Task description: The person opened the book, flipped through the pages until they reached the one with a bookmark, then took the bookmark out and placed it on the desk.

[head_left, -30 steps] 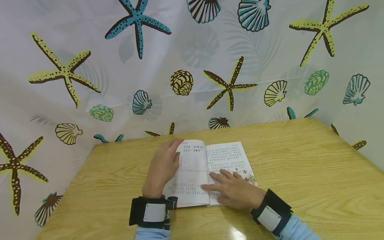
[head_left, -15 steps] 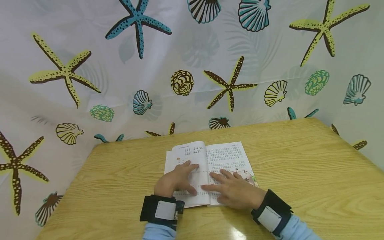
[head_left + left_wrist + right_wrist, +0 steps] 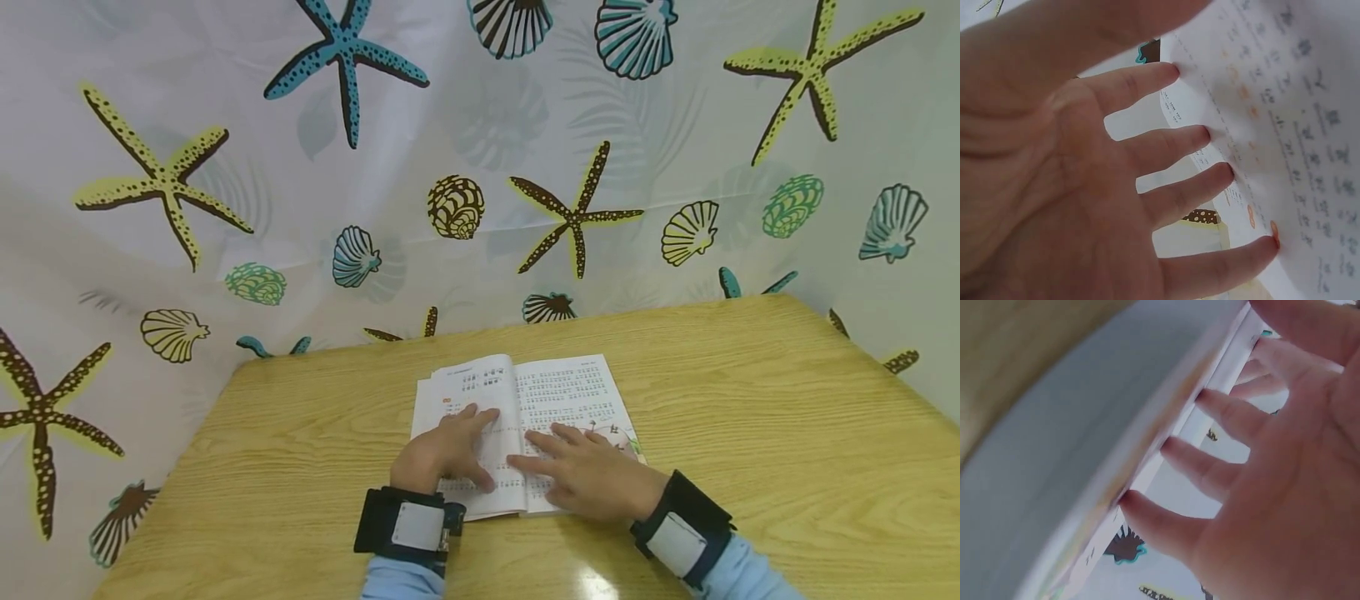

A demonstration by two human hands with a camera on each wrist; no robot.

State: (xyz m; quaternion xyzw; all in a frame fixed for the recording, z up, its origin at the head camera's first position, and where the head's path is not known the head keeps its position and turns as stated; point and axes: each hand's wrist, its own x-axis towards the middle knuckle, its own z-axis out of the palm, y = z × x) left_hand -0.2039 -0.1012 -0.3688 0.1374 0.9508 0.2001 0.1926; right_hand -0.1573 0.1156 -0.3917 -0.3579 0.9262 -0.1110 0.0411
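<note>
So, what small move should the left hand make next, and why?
Probably the left hand should smooth the left page outward from the fold: that page looks bowed there, its fingertips touch it, and the right hand rests on the right page.

Light-blue sleeves meet wide black wrist straps, each bearing a pale rectangular plate; the left has a small dark fitting.

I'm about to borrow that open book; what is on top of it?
The left hand rests on the left page; the right hand lies mostly on the right page, one fingertip crossing the fold. Whatever is printed beneath them is covered.
</note>
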